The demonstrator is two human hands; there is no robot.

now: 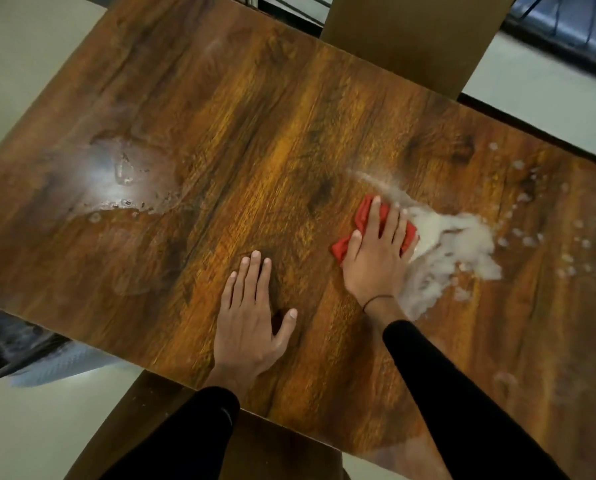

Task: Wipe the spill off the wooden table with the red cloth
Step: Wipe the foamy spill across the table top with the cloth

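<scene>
A white, milky spill (452, 247) spreads over the right part of the wooden table (255, 133), with small droplets scattered further right. My right hand (379, 251) presses flat on the red cloth (362, 216), fingers straight, at the spill's left edge. Most of the cloth is hidden under the hand. My left hand (248, 317) rests flat on the bare wood to the left of it, fingers spread, holding nothing.
A clear wet patch (127, 178) glares on the table's left side. A chair back (410, 39) stands at the far edge. Another chair (144, 410) sits below the near edge. A dark grille and pale object (30, 355) lie at the lower left.
</scene>
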